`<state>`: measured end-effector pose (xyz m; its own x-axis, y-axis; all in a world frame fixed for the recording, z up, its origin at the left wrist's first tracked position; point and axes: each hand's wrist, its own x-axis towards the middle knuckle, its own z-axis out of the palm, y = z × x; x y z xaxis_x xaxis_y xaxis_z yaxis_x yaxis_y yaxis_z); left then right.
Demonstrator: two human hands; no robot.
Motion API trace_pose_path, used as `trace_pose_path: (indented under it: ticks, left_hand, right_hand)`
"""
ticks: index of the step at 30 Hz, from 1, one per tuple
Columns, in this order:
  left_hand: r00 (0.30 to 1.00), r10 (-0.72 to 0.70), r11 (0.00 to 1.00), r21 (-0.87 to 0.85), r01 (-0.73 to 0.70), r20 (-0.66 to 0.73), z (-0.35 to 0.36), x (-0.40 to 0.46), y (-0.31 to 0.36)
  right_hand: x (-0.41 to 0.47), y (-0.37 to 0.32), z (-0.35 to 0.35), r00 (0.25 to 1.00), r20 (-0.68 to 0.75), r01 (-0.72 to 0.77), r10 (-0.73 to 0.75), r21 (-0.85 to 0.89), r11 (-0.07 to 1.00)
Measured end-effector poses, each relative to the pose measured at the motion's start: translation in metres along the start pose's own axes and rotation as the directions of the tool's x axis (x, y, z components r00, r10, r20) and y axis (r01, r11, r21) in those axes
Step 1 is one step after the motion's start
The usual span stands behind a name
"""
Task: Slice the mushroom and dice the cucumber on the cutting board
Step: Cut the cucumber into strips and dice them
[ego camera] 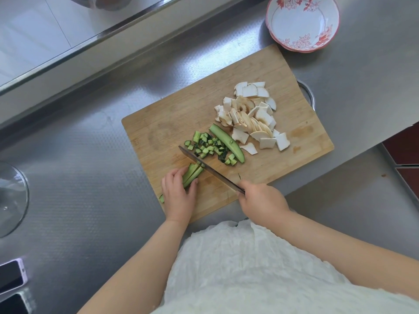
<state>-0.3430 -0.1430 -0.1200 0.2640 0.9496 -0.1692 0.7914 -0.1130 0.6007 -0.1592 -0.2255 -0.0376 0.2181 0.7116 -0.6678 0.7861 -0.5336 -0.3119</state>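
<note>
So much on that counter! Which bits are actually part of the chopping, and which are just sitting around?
In use:
cutting board
knife, gripped by the right hand
cucumber strips, held by the left hand
diced cucumber
uncut cucumber piece
sliced mushroom

Lying about:
flowered bowl
glass lid
two phones

Bare forearms, no sleeves showing, no rings or watch on the left hand (179, 193) or right hand (260, 200) — just a crinkly white top (238, 268).
</note>
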Motion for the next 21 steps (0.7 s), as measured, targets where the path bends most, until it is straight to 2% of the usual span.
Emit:
trace_pose_path:
  ticks: [12, 17, 19, 21]
  left_hand:
    - [0.997, 0.071, 0.997, -0.003, -0.071, 0.003, -0.001, -0.001, -0.003]
    - [0.945, 0.326, 0.943, 0.091, -0.321, -0.040, -0.003, 0.006, -0.010]
    - [0.912, 0.411, 0.906, 0.117, -0.408, -0.001, -0.005, 0.012, -0.014]
    - [0.904, 0.423, 0.893, 0.140, -0.428, 0.063, -0.006, 0.017, -0.017]
  right_hand:
    - [-0.006, -0.009, 0.006, 0.999, -0.033, -0.013, 0.014, 0.011, 1.000]
    - [-0.012, -0.014, 0.013, 0.997, -0.072, 0.038, -0.042, -0.049, 0.998]
    - [-0.012, -0.016, 0.017, 0.996, -0.068, 0.059, -0.064, -0.077, 0.995]
    - [-0.011, -0.018, 0.020, 0.997, -0.058, 0.054, -0.060, -0.088, 0.995]
